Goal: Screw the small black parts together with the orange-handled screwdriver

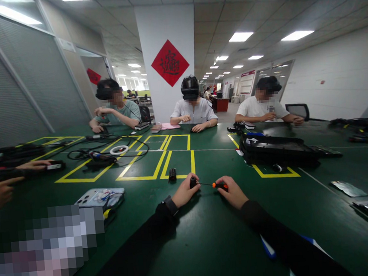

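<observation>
My left hand (186, 191) is closed around a small black cylindrical part (192, 182), held upright just above the green table. In my right hand (233, 192) is a screwdriver (221, 186) with an orange and black handle. Its thin shaft points left toward the black part; whether the tip touches it is too small to tell. Beyond my left hand, another short dark cylinder (172, 174) stands on the table beside yellow tape.
A black tray-like casing (278, 147) lies at the right. Black cables (102, 156) and a white ring (119, 150) sit back left. Near left is a clear-looking case (102, 196). Another person's hand (2, 192) reaches in from the left; three people sit opposite.
</observation>
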Available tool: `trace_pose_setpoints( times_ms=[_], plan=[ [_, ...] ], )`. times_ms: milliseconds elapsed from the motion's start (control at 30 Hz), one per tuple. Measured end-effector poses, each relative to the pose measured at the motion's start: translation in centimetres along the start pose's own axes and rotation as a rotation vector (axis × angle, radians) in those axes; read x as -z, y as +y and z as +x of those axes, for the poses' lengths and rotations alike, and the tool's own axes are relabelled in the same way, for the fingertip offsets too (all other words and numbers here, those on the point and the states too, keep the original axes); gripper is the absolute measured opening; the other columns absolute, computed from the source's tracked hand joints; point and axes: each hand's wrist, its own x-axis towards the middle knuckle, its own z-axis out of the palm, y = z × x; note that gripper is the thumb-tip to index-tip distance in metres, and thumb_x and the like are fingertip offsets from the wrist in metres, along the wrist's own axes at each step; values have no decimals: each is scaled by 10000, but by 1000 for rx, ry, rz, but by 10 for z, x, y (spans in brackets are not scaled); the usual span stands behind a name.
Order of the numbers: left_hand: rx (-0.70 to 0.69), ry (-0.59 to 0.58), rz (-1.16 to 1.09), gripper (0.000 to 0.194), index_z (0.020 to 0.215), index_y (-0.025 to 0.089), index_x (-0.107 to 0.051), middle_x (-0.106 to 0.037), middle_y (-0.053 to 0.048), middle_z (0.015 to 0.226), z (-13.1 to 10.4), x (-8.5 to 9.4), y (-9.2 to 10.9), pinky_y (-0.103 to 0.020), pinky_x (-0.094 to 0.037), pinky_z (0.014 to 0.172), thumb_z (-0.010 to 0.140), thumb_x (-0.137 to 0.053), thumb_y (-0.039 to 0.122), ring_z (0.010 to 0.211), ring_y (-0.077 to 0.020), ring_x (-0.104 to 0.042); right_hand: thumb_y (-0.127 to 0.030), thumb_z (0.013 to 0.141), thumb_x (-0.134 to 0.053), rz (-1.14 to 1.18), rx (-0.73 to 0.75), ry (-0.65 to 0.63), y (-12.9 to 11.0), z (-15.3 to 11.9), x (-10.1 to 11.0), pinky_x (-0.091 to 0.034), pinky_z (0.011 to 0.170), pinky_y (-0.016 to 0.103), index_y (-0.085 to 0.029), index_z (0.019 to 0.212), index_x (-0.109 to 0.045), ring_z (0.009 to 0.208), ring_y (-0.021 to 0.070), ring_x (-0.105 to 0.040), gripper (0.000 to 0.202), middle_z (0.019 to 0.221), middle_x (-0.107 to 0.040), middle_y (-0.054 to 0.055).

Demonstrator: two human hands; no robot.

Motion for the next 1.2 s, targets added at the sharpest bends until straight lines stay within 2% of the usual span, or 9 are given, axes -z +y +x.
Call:
trace_pose_setpoints(
  times_ms=[133, 367, 600, 867, 1033, 1200],
  plan=[
    [-4, -3, -1, 192, 923, 184, -448, -513, -2, 847, 0, 0, 0, -259, -373, 738, 750, -486, 260, 770, -126, -475, -212, 734, -503, 7, -10, -12, -1, 0, 0, -371, 815, 336, -183, 910, -572, 906, 182, -467, 192, 920, -551, 54],
    [-9, 1, -16, 190, 919, 181, -451, -510, 0, 837, 0, -1, 0, -261, -374, 734, 746, -487, 250, 764, -125, -474, -214, 831, -365, 30, 27, -19, 5, 3, -1, -349, 839, 340, -183, 881, -612, 892, 168, -482, 253, 896, -582, 57],
    [-7, 6, -17, 192, 923, 185, -449, -510, -3, 853, 0, 0, 0, -265, -374, 748, 749, -485, 257, 777, -128, -476, -183, 802, -407, 8, 47, -15, 6, 2, -3, -363, 822, 330, -176, 867, -579, 882, 164, -473, 185, 888, -561, 54],
    [22, 18, -3, 193, 919, 185, -451, -514, 0, 841, 0, -2, 1, -271, -379, 760, 741, -489, 250, 776, -129, -481, -189, 727, -502, 14, -5, -17, 1, -3, -1, -379, 807, 321, -181, 894, -541, 881, 166, -472, 172, 909, -531, 41],
    [17, 12, -6, 191, 917, 186, -452, -516, -5, 849, 0, -1, 2, -271, -381, 759, 739, -494, 243, 782, -131, -483, -217, 764, -456, 19, -60, -23, 4, -1, 0, -367, 837, 333, -179, 940, -565, 912, 174, -473, 211, 940, -546, 55],
    [24, 8, -2, 194, 922, 183, -449, -519, -3, 844, 0, -1, 1, -266, -383, 749, 743, -489, 247, 771, -127, -485, -217, 807, -394, 8, -18, -57, 4, 2, 1, -358, 826, 326, -182, 890, -607, 888, 171, -482, 231, 890, -582, 52]
  ],
)
